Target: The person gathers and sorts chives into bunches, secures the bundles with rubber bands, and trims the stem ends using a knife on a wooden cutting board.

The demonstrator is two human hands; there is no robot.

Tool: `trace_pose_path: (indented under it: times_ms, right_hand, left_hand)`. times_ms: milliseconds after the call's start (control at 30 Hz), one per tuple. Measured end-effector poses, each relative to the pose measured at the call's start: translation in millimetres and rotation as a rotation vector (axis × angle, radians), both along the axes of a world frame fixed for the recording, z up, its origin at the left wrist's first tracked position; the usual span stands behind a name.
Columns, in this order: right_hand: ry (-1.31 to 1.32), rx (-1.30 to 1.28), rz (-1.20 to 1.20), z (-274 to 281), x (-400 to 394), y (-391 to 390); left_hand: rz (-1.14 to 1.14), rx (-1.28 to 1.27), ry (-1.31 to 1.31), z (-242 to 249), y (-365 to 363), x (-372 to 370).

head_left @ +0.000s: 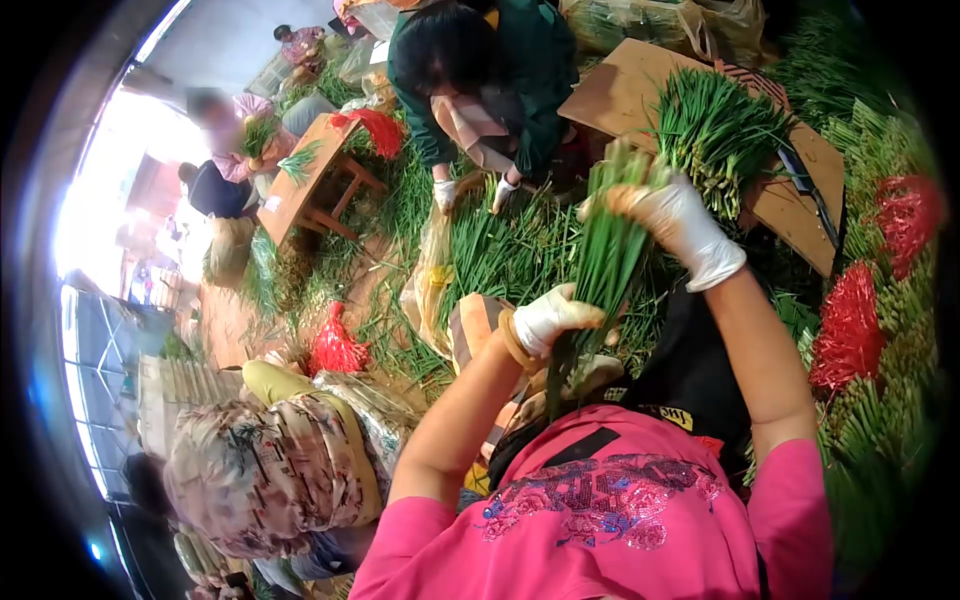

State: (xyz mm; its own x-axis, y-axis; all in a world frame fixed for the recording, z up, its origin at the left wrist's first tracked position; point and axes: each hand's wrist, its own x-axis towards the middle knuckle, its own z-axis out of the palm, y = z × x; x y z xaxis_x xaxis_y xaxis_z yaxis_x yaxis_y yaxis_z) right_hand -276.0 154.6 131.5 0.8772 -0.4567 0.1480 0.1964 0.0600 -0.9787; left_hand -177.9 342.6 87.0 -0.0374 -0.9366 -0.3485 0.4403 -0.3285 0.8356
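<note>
In front of my chest I hold a bunch of long green chives (607, 262) upright. White-gloved, my left hand (558, 318) is closed around its lower, leafy part. My right hand (682, 222), also in a white glove, grips the bunch near its top, where the pale stalk ends are blurred. A thick pile of cut chives (728, 130) lies on a wooden board (640, 85) beyond my right hand. Loose chives (500, 245) cover the ground just past my left hand.
Across from me a person in a dark green top (540, 60) bends over the loose chives with gloved hands. Red ties (850, 330) lie on stacked bundles at right, more red ties (338, 345) at left. Another person (270, 470) sits at my left. A wooden bench (305, 175) stands farther back.
</note>
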Motion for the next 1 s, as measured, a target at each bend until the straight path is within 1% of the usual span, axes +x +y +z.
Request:
trace_pose_path:
  times_ms: [33, 67, 100, 133, 200, 233, 267, 333, 400, 433, 467, 500, 533, 567, 600, 633, 667, 733, 767, 800, 833, 867, 900, 933, 967, 1000]
  right_hand:
    - [-0.067, -0.076, -0.141, -2.4, -3.1, -20.6]
    - [-0.135, -0.155, -0.287, -2.6, -9.9, -40.6]
    - [-0.074, -0.015, -0.324, 8.6, -24.7, -53.8]
    - [-0.014, 0.124, -0.364, 19.7, -39.3, -66.4]
    - [-0.09, 0.274, -0.384, 17.8, -58.5, -90.8]
    - [-0.088, 0.257, -0.442, 26.5, -64.6, -92.5]
    - [-0.091, 0.271, -0.423, 24.2, -69.6, -99.7]
    - [-0.05, 0.258, -0.401, 25.4, -74.5, -99.0]
    - [-0.1, 0.205, -0.477, -3.7, -67.1, -117.6]
    - [-0.108, 0.24, -0.47, -1.6, -62.3, -107.4]
    - [-0.068, 0.232, -0.424, 2.2, -56.5, -97.1]
    - [-0.046, 0.216, -0.366, 9.7, -49.7, -81.2]
    - [-0.025, 0.2, -0.307, 16.1, -42.0, -67.3]
    - [0.001, 0.098, -0.255, 12.8, -32.3, -60.8]
    - [-0.029, 0.046, -0.137, 12.6, -25.5, -51.7]
    - [-0.049, 0.051, -0.096, 14.9, -18.5, -39.6]
    - [-0.069, 0.057, -0.058, 17.9, -11.5, -26.6]
    - [-0.115, 0.094, -0.023, 27.9, -0.5, -3.8]
    - [0.026, 0.184, 0.031, 27.6, 1.2, -2.1]
    - [0.003, 0.168, 0.035, 21.4, 7.6, -2.9]
    - [0.035, -0.004, -0.044, 20.4, 9.2, -7.7]
    - [0.069, -0.177, -0.121, 20.2, 9.2, -10.2]
    - [-0.003, -0.082, -0.175, 25.1, 4.5, -4.2]
    - [-0.11, -0.154, -0.229, 18.2, 5.5, -10.2]
    - [-0.145, -0.302, -0.261, 14.5, -1.2, -11.8]
    - [-0.181, -0.449, -0.289, 23.0, -10.1, -3.1]
  left_hand:
    - [-0.026, 0.109, 0.075, -4.5, 7.7, 5.5]
    - [0.001, 0.129, -0.135, -28.0, 16.1, 16.9]
    - [0.019, 0.264, -0.2, -34.1, 26.3, 25.5]
    - [-0.109, 0.325, -0.473, -48.0, 34.2, 44.9]
    - [0.021, 0.434, -0.343, -63.6, 61.4, 75.7]
    - [0.09, 0.409, -0.425, -57.2, 68.2, 84.1]
    - [0.125, 0.324, -0.463, -64.0, 75.7, 98.7]
    - [0.347, 0.228, -0.417, -42.8, 72.1, 99.7]
    - [0.386, -0.024, -0.559, -32.3, 59.1, 113.7]
    - [0.415, -0.021, -0.719, -15.1, 44.0, 109.4]
    - [0.425, -0.162, -0.82, -5.8, 30.3, 108.8]
    - [0.438, -0.199, -0.903, 24.7, 11.4, 90.0]
    - [0.425, -0.356, -0.995, 44.7, -5.5, 74.6]
    - [0.348, -0.425, -0.869, 64.1, -19.6, 59.3]
    - [0.273, -0.398, -0.698, 73.4, -32.5, 47.2]
    - [0.243, -0.478, -0.593, 62.9, -50.0, 37.8]
    - [0.221, -0.554, -0.382, 49.2, -67.6, 30.3]
    - [0.02, -0.385, -0.063, 40.3, -75.2, 15.5]
    - [0.025, -0.354, 0.07, 41.9, -71.9, 4.4]
    - [0.03, -0.321, 0.204, 49.1, -67.9, -6.8]
    - [0.016, -0.294, 0.223, 38.4, -69.9, 0.6]
    - [0.118, -0.175, 0.233, 33.7, -64.3, 4.5]
    - [0.186, -0.174, 0.311, 18.6, -64.4, 10.5]
    - [0.259, -0.174, 0.386, 11.6, -64.8, 14.3]
    - [0.341, -0.168, 0.429, 7.7, -62.4, 17.9]
    - [0.412, -0.193, 0.463, 12.8, -58.5, 17.6]
